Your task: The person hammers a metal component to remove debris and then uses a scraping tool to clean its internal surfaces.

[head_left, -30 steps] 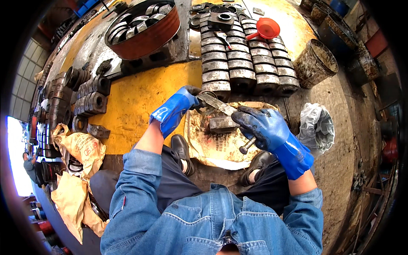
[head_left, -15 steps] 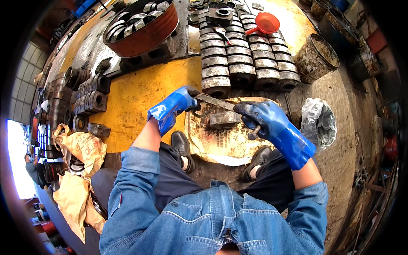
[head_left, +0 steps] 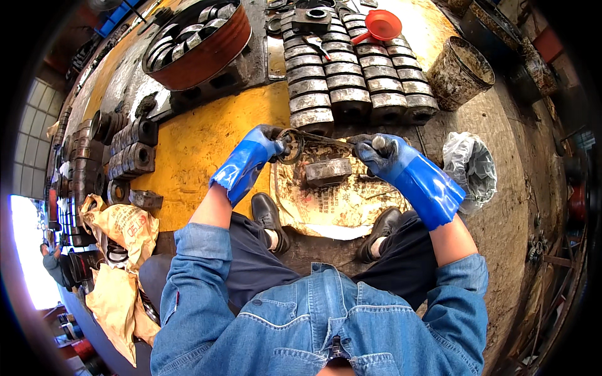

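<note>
My left hand [head_left: 249, 158], in a blue rubber glove, is closed on a dark metal ring [head_left: 292, 155] that stands with its opening toward me. In my right hand [head_left: 407, 173], gloved the same way, is a long flat metal tool [head_left: 328, 141]; its exact kind I cannot make out. The tool's thin end reaches left to the ring's upper edge, and its rounded handle end sticks out of my right fist. Below both hands a rectangular metal block [head_left: 328, 171] lies on a stained paper sheet [head_left: 326, 216] between my shoes.
Ahead stand rows of metal blocks [head_left: 349, 97], with a red funnel-like scoop [head_left: 383, 25] on top. A rusty drum [head_left: 210, 53] holds metal rings. At right are a grimy bucket [head_left: 453, 78] and a bag-lined bin [head_left: 469, 168]. Torn brown paper sacks [head_left: 119, 294] lie at left.
The ring has turned to face me beside my left hand. My right hand has rolled, swinging the tool's handle end upward. The view has shifted slightly.
</note>
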`<move>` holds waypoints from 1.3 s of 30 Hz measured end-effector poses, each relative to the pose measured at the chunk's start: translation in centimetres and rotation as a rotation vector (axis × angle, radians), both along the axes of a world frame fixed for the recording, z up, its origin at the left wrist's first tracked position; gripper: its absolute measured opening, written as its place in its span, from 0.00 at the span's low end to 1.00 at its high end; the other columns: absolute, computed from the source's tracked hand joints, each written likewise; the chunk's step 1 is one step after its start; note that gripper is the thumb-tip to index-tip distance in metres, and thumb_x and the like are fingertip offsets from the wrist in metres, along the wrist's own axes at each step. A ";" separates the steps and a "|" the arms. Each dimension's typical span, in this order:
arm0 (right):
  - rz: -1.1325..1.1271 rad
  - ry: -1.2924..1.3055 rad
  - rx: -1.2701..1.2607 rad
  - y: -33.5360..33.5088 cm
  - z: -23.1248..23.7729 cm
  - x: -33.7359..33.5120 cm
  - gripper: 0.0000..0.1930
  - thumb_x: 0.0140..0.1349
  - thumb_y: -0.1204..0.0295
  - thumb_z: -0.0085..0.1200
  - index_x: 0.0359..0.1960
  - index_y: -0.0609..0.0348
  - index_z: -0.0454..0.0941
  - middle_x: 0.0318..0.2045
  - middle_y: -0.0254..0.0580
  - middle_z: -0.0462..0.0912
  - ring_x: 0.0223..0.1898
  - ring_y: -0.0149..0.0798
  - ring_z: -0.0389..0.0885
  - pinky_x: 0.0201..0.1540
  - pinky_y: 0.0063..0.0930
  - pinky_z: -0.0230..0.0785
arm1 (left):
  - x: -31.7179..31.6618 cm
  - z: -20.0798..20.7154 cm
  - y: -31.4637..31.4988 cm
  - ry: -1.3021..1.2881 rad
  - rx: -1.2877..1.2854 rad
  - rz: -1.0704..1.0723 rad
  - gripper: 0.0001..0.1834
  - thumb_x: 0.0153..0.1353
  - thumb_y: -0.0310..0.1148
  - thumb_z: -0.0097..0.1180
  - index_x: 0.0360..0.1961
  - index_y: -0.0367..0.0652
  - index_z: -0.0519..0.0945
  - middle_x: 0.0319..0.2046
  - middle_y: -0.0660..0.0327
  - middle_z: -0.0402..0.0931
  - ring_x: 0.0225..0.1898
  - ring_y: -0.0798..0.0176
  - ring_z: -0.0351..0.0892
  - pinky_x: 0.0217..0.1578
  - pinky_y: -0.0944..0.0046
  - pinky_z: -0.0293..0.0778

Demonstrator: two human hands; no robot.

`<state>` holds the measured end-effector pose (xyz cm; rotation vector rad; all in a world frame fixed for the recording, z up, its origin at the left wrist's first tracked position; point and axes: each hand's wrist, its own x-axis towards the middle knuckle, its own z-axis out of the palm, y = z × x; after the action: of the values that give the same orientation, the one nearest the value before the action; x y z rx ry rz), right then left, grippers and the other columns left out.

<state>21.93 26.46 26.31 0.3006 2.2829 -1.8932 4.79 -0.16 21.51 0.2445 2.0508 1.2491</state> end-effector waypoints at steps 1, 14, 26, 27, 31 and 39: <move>-0.049 -0.027 -0.037 0.2 -0.5 0.0 0.14 0.68 0.75 0.50 0.52 0.67 0.77 0.32 0.36 0.82 0.30 0.23 0.75 0.34 0.16 0.71 | 0.0 0.1 0.2 0.022 0.005 0.027 0.11 0.61 0.26 0.60 0.45 0.37 0.84 0.29 0.61 0.83 0.27 0.70 0.80 0.26 0.68 0.75; -0.170 -0.211 -0.509 2.0 -0.8 -0.2 0.17 0.67 0.59 0.52 0.54 0.51 0.78 0.36 0.43 0.85 0.25 0.29 0.77 0.23 0.24 0.69 | -0.4 0.4 0.1 0.308 0.300 0.103 0.17 0.60 0.30 0.62 0.51 0.36 0.81 0.35 0.61 0.84 0.34 0.69 0.83 0.30 0.70 0.76; -0.188 -0.360 -1.033 1.5 -2.6 -0.9 0.16 0.66 0.63 0.50 0.54 0.46 0.71 0.44 0.44 0.82 0.22 0.29 0.72 0.18 0.23 0.60 | -0.9 2.1 1.7 0.463 0.490 0.239 0.13 0.63 0.26 0.60 0.49 0.39 0.83 0.36 0.64 0.83 0.35 0.73 0.80 0.34 0.71 0.75; -0.234 -0.373 -1.081 1.5 -3.0 -1.0 0.16 0.66 0.63 0.50 0.54 0.46 0.71 0.44 0.44 0.82 0.22 0.29 0.73 0.18 0.23 0.60 | -1.0 2.2 1.8 0.495 0.491 0.225 0.13 0.63 0.26 0.60 0.49 0.39 0.82 0.36 0.63 0.83 0.36 0.73 0.80 0.35 0.71 0.75; -0.371 -0.419 -1.182 -0.3 -2.3 -1.1 0.13 0.65 0.66 0.50 0.51 0.48 0.70 0.38 0.42 0.80 0.22 0.29 0.74 0.18 0.20 0.59 | -1.1 2.2 2.7 0.531 0.645 0.280 0.14 0.63 0.25 0.60 0.50 0.37 0.82 0.38 0.62 0.83 0.38 0.71 0.80 0.40 0.70 0.76; -0.435 -0.564 -1.348 -2.7 0.7 -1.2 0.09 0.68 0.59 0.50 0.40 0.49 0.74 0.17 0.30 0.73 0.14 0.26 0.67 0.15 0.22 0.57 | -2.0 2.0 3.8 0.378 0.868 0.439 0.16 0.64 0.20 0.56 0.53 0.34 0.79 0.45 0.56 0.82 0.44 0.63 0.82 0.48 0.66 0.78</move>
<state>20.74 23.75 26.97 0.9445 0.3524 -2.5695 2.79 3.64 23.52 0.4647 1.7697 2.4929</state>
